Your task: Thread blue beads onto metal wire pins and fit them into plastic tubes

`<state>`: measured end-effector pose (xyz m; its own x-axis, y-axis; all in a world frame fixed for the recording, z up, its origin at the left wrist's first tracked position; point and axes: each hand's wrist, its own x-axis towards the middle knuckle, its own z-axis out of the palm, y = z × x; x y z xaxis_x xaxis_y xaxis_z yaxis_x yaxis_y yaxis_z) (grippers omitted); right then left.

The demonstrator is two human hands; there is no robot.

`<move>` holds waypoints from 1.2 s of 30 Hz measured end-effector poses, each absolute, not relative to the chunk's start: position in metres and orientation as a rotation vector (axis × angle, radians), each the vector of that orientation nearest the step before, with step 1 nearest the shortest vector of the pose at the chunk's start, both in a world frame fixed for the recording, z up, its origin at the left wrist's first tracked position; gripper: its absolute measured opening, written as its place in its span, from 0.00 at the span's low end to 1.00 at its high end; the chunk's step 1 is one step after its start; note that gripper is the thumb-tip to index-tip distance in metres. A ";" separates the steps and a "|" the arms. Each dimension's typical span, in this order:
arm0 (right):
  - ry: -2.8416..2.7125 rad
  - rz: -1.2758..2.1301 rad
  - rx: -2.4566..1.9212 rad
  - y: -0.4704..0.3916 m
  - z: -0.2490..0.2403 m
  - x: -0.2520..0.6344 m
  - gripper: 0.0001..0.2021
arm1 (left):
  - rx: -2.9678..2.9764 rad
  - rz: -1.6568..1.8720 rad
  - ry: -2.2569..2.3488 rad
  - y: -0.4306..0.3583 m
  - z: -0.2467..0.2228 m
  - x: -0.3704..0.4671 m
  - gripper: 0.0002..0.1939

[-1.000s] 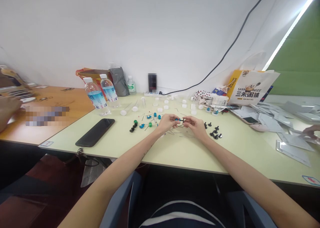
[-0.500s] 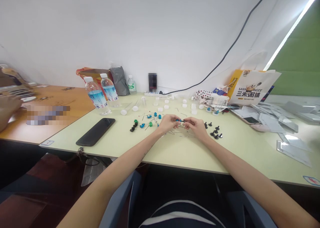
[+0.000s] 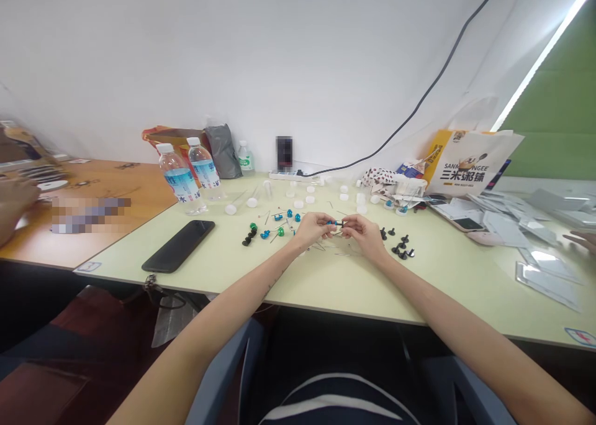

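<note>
Over the middle of the table, my left hand (image 3: 313, 229) pinches a small blue part (image 3: 331, 223). My right hand (image 3: 364, 232) comes in from the other side, its fingers closed on a small black part (image 3: 341, 224) that lines up with the blue one. Whether the two parts are joined I cannot make out. Left of my hands lie several blue parts (image 3: 289, 214), green parts (image 3: 280, 232) and black parts (image 3: 246, 240). Thin metal rods (image 3: 342, 254) lie around and under my hands. Several black flanged pieces (image 3: 403, 246) sit beside my right hand.
A black phone (image 3: 178, 246) and two water bottles (image 3: 179, 179) stand or lie to the left. Clear tubes with white caps (image 3: 252, 202) are at the back. At right are a paper bag (image 3: 475, 161), flat clear packets (image 3: 547, 282) and another person's hand (image 3: 582, 240).
Another person's hand has come into view at the right edge. My hands have hardly moved; the black part now shows a little more between my fingers.
</note>
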<state>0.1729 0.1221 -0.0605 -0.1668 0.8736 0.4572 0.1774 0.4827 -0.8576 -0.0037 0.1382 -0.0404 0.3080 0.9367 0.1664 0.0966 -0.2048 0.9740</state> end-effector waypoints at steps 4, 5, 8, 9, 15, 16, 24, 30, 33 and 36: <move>-1.638 0.805 -0.922 0.122 -0.061 0.173 0.11 | 1.576 1.029 0.992 0.134 -0.038 -0.002 0.11; -1.636 0.808 -0.920 0.122 -0.061 0.173 0.11 | 1.576 1.030 0.994 0.133 -0.037 -0.001 0.11; -1.626 0.829 -0.916 0.122 -0.062 0.173 0.11 | 1.574 1.035 0.987 0.132 -0.038 -0.001 0.12; -1.626 0.835 -0.916 0.122 -0.062 0.174 0.11 | 1.574 1.036 0.982 0.133 -0.039 -0.001 0.12; -1.638 0.843 -0.922 0.122 -0.063 0.174 0.10 | 1.591 1.027 0.974 0.136 -0.043 -0.002 0.12; -1.638 0.846 -0.918 0.122 -0.063 0.174 0.10 | 1.594 1.026 0.977 0.137 -0.043 -0.002 0.12; -1.629 0.875 -0.924 0.121 -0.061 0.174 0.11 | 1.597 1.023 0.988 0.136 -0.044 -0.003 0.12; -1.622 0.889 -0.925 0.123 -0.062 0.174 0.13 | 1.598 1.025 0.991 0.136 -0.044 -0.002 0.11; -1.623 0.898 -0.923 0.123 -0.063 0.175 0.13 | 1.595 1.029 0.988 0.136 -0.044 -0.002 0.11; -1.623 0.899 -0.930 0.123 -0.064 0.175 0.12 | 1.598 1.023 0.988 0.136 -0.043 -0.002 0.11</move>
<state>0.1747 0.1232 -0.0637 -0.1855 0.8990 0.3968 0.1405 0.4239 -0.8947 -0.0023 0.1359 -0.0433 0.3200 0.9337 0.1608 0.1275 -0.2106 0.9692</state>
